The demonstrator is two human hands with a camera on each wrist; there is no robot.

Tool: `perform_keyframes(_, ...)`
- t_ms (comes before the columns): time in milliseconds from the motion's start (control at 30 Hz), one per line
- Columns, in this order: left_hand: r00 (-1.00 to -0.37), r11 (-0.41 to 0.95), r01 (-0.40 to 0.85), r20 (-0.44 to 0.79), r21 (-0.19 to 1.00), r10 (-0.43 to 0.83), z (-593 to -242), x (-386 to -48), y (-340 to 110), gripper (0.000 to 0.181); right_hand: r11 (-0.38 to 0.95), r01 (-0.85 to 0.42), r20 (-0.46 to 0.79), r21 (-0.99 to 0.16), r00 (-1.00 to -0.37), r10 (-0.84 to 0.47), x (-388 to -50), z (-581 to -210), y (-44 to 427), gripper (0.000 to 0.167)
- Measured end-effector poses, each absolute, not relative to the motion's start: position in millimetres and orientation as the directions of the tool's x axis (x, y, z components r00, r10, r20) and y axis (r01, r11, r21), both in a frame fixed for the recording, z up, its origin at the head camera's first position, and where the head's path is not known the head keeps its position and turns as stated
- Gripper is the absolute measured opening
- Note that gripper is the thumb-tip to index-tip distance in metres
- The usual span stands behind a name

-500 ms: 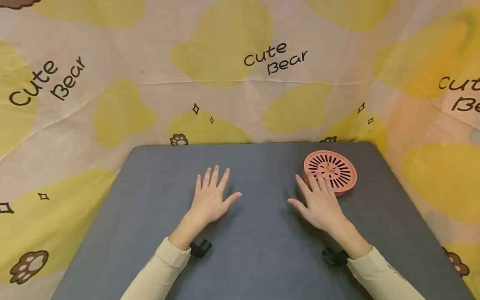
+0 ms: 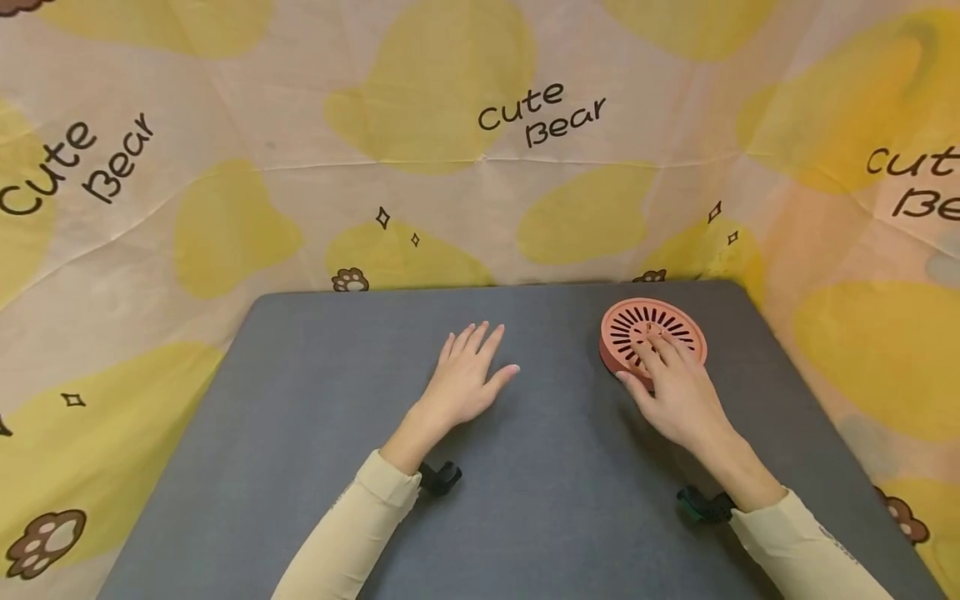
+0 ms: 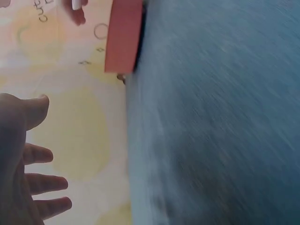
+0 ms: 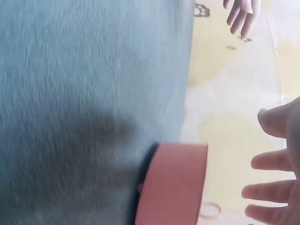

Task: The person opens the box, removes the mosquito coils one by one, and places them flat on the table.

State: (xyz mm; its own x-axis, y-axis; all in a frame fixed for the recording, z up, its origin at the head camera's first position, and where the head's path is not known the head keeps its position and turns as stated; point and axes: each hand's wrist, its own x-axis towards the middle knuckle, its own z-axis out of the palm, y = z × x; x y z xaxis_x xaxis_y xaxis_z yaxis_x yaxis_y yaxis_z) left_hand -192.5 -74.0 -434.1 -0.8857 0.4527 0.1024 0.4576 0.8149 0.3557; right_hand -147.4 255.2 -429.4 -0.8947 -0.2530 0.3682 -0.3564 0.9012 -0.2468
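Note:
A round pink box (image 2: 618, 357) with a lid of radial slots stands toward the back right of the grey table. Over the lid's front right part hovers my right hand (image 2: 684, 396), its fingers spread and holding nothing. In the right wrist view a gap shows between these fingers (image 4: 269, 191) and the pink box (image 4: 176, 185). My left hand (image 2: 463, 383) is held over the middle of the table, fingers extended and nothing in it. From the left wrist, the box's side wall (image 3: 123, 40) shows beyond the left thumb (image 3: 36, 111).
A patterned cloth (image 2: 420, 100) with yellow patches and lettering hangs behind and beside the grey table (image 2: 337, 358). A thin ring stands up from the lid in both wrist views. Each wrist wears a dark camera mount (image 2: 441, 477).
My left hand has moved right across the table. The right hand has shifted right, further over the slotted lid. The head view has turned slightly; the box stays in place.

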Motion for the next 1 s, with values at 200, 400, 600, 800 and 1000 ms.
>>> perform_keyframes(200, -0.852, 0.755, 0.522, 0.203, 0.398, 0.482, -426, -204, -46, 0.066, 0.879, -0.397, 0.484, -0.264, -0.843, -0.235, -156, -424, 273, 0.045)
perform_keyframes(400, -0.836, 0.675, 0.547, 0.286, 0.494, 0.469, -422, -210, -21, 0.059, 0.875, -0.372, 0.474, -0.312, -0.859, -0.196, -166, -428, 292, 0.038)
perform_keyframes(600, -0.836, 0.603, 0.548, 0.358, 0.580, 0.415, -426, -222, 6, 0.050, 0.868, -0.322, 0.402, -0.377, -0.901, -0.160, -175, -430, 307, 0.042)
perform_keyframes(800, -0.862, 0.556, 0.501, 0.321, 0.663, 0.393, -437, -234, 30, 0.048, 0.851, -0.224, 0.294, -0.475, -0.952, -0.086, -185, -431, 316, 0.046)
perform_keyframes(1000, -0.880, 0.509, 0.458, 0.291, 0.729, 0.375, -448, -240, 53, 0.048, 0.827, -0.150, 0.227, -0.543, -0.973, -0.027, -195, -438, 331, 0.049)
